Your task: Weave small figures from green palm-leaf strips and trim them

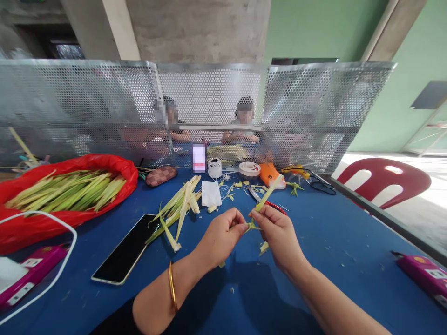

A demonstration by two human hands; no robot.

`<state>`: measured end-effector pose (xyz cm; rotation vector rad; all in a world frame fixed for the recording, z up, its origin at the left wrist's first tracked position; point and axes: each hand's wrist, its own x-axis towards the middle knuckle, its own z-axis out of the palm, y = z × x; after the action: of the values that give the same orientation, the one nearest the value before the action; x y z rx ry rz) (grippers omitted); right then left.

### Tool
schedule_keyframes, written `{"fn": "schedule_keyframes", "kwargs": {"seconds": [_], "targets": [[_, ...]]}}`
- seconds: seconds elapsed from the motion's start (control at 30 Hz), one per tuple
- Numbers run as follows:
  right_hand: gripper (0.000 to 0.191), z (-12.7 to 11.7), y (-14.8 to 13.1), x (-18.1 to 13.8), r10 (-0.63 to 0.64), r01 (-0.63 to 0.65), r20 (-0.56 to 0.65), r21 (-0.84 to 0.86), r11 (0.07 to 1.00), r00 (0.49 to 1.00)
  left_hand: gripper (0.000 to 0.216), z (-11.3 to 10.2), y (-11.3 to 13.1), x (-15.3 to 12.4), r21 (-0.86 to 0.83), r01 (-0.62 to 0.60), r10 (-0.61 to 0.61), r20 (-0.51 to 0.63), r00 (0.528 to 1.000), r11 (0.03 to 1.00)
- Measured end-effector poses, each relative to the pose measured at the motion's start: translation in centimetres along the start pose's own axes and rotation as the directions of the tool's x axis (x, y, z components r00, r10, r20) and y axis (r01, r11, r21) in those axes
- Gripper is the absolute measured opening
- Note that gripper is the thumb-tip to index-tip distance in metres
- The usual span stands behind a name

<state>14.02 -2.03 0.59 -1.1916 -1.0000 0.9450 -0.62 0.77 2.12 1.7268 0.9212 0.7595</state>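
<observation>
A pale green strip of corn husk (271, 192) runs up and to the right out of my right hand (277, 232), pinched between thumb and fingers. Close beside it, my left hand (223, 235) pinches the lower, knotted end of the husk, its fingers curled in. A small knot shows between the two hands, above the blue table (335, 260). Just beyond my right hand lie scissors with red handles (277, 207), partly covered by the husk and hand. A husk scrap (264, 247) is under my right hand.
Left are a red bag (131, 174) of husks, a tablet-like black device (124, 249) and loose husks (188, 197). Toward the perforated metal screen (213, 83) stand a lit phone (199, 158), tape roll (249, 168) and orange packet (268, 173). Two people sit behind it.
</observation>
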Motion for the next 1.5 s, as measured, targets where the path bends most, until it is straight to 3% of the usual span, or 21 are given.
{"fn": "schedule_keyframes", "kwargs": {"seconds": [0.17, 0.3, 0.43, 0.63, 0.73, 1.17, 1.5], "targets": [[0.023, -0.2, -0.1, 0.0, 0.027, -0.027, 0.019, 0.008, 1.000, 0.999, 0.014, -0.3, 0.3, 0.1, 0.034, 0.013, -0.014, 0.022, 1.000, 0.999], [0.028, -0.2, -0.5, -0.1, 0.024, -0.025, 0.059, 0.018, 1.000, 0.998, 0.019, -0.1, 0.3, 0.2, -0.080, 0.092, -0.089, 0.043, 0.995, 0.993], [0.032, -0.1, -0.8, -0.1, 0.041, -0.036, 0.153, -0.036, 0.999, 0.987, 0.020, 0.1, 0.4, 0.1, -0.150, 0.093, -0.088, 0.041, 0.995, 0.984], [0.030, 0.0, -0.5, -0.2, -0.109, 0.129, 0.114, -0.179, 0.975, 0.987, 0.021, 0.2, 0.3, -0.1, -0.088, 0.075, -0.073, 0.025, 0.997, 0.993], [0.026, -0.1, -0.3, -0.3, -0.138, 0.153, 0.093, -0.187, 0.970, 0.986, 0.019, 0.2, 0.2, -0.1, -0.038, 0.036, -0.036, 0.013, 0.999, 0.999], [0.023, 0.2, 0.7, -0.3, 0.019, -0.019, 0.005, 0.039, 0.999, 1.000, 0.012, 0.1, 0.5, -0.1, -0.018, 0.019, -0.019, 0.018, 1.000, 1.000], [0.025, 0.2, 0.1, -0.4, 0.018, -0.013, -0.034, 0.134, 0.991, 0.999, 0.011, 0.1, 0.8, -0.1, -0.137, 0.072, -0.069, 0.027, 0.997, 0.988]]}}
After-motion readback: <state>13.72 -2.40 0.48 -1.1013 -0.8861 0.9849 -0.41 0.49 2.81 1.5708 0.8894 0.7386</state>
